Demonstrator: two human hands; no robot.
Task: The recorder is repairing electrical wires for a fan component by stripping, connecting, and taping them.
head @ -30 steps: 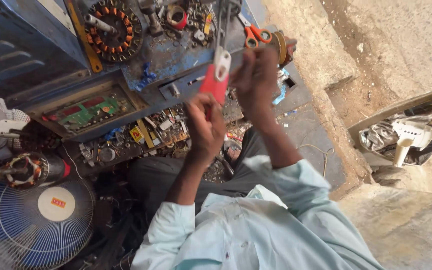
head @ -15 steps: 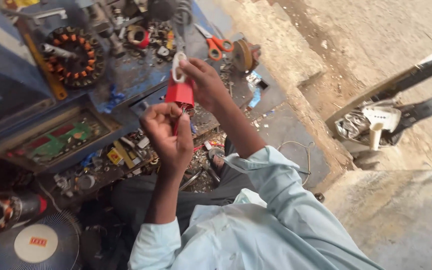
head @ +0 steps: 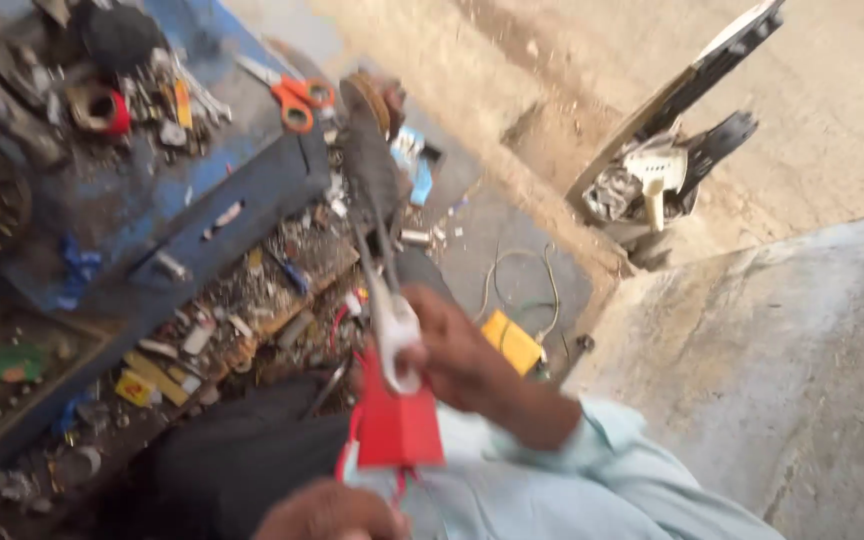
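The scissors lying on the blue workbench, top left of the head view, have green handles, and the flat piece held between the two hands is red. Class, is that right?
Not quite. The head view shows the scissors with orange handles, not green. They do lie on the blue workbench, and the flat piece is red.

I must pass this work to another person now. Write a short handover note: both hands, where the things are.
Right hand: holds the white-handled tool above the red flat part.
Left hand: low at the frame edge under the red part; its grip is cut off from view.
Orange scissors lie on the blue bench; a yellow block lies beside the right hand.
The picture is blurred, so the progress is not readable.
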